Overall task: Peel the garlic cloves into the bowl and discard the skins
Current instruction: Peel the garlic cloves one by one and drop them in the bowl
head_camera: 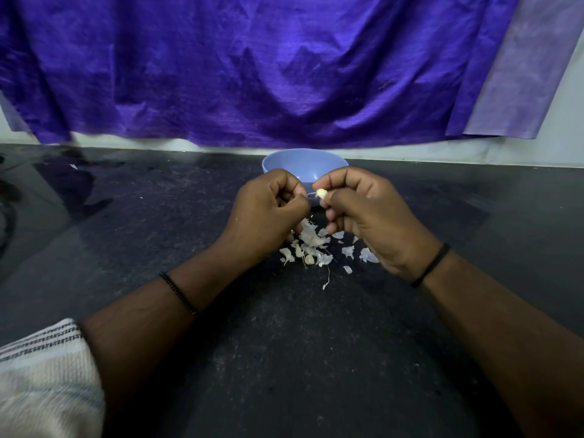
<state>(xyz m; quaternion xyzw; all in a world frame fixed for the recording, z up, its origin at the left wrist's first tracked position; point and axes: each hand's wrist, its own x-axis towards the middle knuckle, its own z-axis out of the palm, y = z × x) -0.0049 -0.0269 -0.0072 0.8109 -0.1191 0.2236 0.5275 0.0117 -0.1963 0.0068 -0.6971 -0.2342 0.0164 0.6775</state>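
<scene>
A pale garlic clove (321, 193) is pinched between the thumb and fingers of my right hand (373, 216), just in front of the blue bowl (303, 162). My left hand (268, 213) is closed beside it, its fingertips pinching a thin strip of skin that runs to the clove. Below both hands lies a heap of white garlic skins and cloves (311, 245) on the dark counter (189, 222). The bowl's inside is mostly hidden by my hands.
A purple cloth (252, 67) hangs on the wall behind the bowl. A white striped sleeve or cloth (41, 374) shows at the lower left. Loose skin flakes (368, 256) are scattered to the right of the heap.
</scene>
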